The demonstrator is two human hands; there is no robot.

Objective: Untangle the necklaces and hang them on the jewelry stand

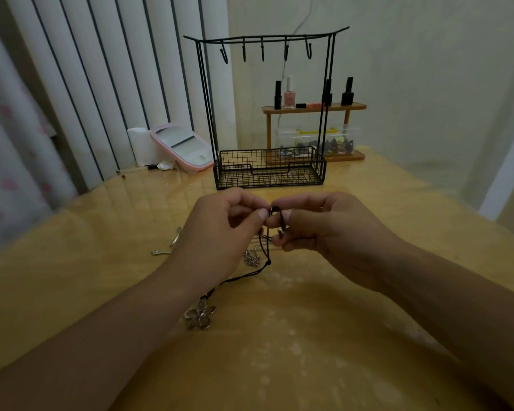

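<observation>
Right now both hands meet above the near middle of the yellow table (383, 203). The left hand (220, 232) and right hand (324, 229) each pinch the black cord necklace (266, 247) at their touching fingertips. Its cord hangs below the fingers and trails left to a silver flower pendant (198, 315) lying by the left wrist. A silver chain (251, 258) lies beneath the hands. Farther off stands the black wire jewelry stand (269, 170).

Black cord necklace (264, 250) raised, flower pendant (199, 317) on table; black wire jewelry stand (267, 114) upright, hooks bare.
</observation>
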